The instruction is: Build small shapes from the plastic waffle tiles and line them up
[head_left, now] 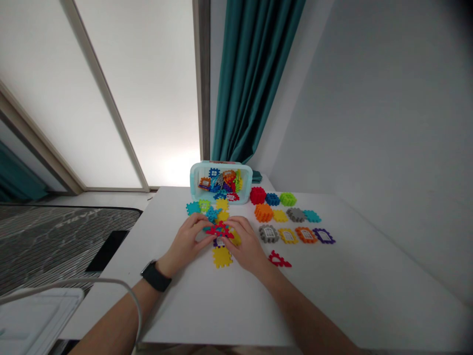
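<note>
My left hand and my right hand meet over the white table, with a red star-shaped interlocking plastic piece between their fingertips. Both hands seem to hold it. A yellow square plastic tile lies just below them, and a yellow piece is partly hidden under my right fingers. A small white-and-purple piece shows under the red one. Above my left hand sit a blue star-shaped piece and a teal piece.
A pale teal plastic bin of mixed pieces stands at the table's far edge. Rows of colored pieces lie to the right, and a red triangular piece is near my right wrist. A dark patterned rug lies beyond the left edge, and a white cable crosses my left forearm.
</note>
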Tool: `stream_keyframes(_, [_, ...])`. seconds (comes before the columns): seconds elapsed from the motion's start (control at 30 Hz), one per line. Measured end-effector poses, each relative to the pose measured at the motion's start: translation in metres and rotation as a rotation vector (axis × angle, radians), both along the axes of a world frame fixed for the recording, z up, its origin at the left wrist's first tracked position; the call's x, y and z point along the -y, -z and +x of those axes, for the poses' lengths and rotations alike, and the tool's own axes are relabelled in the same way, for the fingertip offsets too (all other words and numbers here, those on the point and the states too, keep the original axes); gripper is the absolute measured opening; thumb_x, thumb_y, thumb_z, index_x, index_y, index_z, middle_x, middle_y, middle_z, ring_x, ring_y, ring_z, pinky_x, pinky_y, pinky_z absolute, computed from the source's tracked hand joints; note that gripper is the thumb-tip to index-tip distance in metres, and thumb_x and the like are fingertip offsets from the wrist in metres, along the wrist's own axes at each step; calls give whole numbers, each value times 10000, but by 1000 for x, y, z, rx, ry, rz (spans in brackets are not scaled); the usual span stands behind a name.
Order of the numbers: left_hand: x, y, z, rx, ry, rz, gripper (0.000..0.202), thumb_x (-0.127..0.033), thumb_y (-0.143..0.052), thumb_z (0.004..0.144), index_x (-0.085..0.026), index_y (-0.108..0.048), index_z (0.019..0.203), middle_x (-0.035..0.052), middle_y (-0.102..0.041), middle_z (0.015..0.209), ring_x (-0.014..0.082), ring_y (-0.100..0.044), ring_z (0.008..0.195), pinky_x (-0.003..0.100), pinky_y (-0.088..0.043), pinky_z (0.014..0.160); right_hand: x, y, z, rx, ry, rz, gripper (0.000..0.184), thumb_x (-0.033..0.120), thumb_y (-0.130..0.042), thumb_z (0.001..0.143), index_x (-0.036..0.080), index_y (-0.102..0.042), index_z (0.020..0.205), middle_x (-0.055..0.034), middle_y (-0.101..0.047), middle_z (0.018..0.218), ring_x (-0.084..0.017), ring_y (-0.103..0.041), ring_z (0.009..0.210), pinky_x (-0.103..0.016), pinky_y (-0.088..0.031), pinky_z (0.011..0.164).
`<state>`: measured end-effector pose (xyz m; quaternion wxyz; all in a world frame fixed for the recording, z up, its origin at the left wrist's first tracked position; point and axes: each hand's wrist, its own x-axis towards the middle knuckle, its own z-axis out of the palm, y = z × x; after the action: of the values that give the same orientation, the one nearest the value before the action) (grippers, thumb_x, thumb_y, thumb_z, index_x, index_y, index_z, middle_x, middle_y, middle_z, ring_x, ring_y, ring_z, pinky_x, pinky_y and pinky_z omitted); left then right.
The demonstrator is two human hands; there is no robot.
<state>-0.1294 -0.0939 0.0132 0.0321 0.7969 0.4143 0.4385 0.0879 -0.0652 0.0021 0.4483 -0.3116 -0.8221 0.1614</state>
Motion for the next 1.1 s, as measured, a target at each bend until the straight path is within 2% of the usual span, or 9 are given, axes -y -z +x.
stream_keyframes(0.07, [0, -1, -1, -44, -1, 22, 147, -319, -598, 981, -203, -677, 1025, 88, -616, 1034, 226, -601, 980, 385, -525, 864, 0, -2, 0, -12, -17, -33, 175, 271, -588, 961, 237, -655, 1119, -101, -640, 1150, -256, -598, 1114, -445, -516, 983])
stream_keyframes(0.13, [0, -1, 0, -49, 8, 9, 177, -316, -558, 1001, -200, -690, 975, 84, -613, 1006, 222, -592, 959, 378, -511, 857, 0, -5, 0, -28, -47, -86, 147, 264, -532, 989, 226, -672, 1018, -92, -650, 1091, -240, -609, 1063, -421, -515, 951])
stream_keyframes(0.33, [0, -7, 8, 181, 86, -295, 314, -351, -474, 1031, -183, -656, 838, 67, -592, 971, 200, -581, 928, 347, -490, 865, -2, -11, -2, -155, -89, -322, 176, 308, -551, 966, 208, -628, 844, -56, -618, 977, -203, -610, 952, -339, -508, 854])
stream_keyframes(0.47, [-1, -10, 8, 232, 138, -406, 402, -439, -444, 1027, -182, -609, 766, 55, -586, 925, 203, -563, 902, 352, -471, 864, -1, -11, -3, -236, -127, -435, 171, 324, -555, 945, 206, -636, 851, -37, -600, 944, -184, -601, 900, -304, -495, 810])
stream_keyframes(0.6, [-3, -9, 4, 296, 110, -457, 429, -479, -382, 1037, -188, -608, 817, 47, -584, 891, 204, -547, 878, 357, -465, 844, -1, -9, -3, -270, -97, -497, 206, 342, -564, 924, 203, -611, 780, -21, -580, 900, -171, -577, 831, -289, -474, 764])
stream_keyframes(0.7, [-4, -9, 1, 315, 104, -476, 389, -488, -438, 1016, -193, -607, 828, 44, -593, 888, 206, -550, 886, 355, -460, 842, -3, -9, -2, -281, -69, -529, 220, 364, -558, 922, 204, -593, 774, -17, -576, 903, -166, -563, 805, -281, -461, 729])
stream_keyframes(0.93, [-5, -7, 0, 304, 95, -471, 259, -418, -548, 970, -196, -620, 856, 45, -618, 932, 201, -576, 915, 334, -473, 825, -1, -9, -2, -228, -48, -518, 204, 356, -558, 915, 206, -596, 782, -12, -586, 861, -175, -568, 796, -287, -458, 734])
stream_keyframes(1.1, [-2, -9, 2, 211, 78, -375, 188, -344, -560, 980, -196, -641, 898, 55, -612, 969, 201, -575, 931, 338, -473, 847, 2, -9, -4, -231, -38, -547, 145, 343, -551, 927, 213, -612, 954, -9, -653, 894, -174, -604, 822, -293, -471, 762])
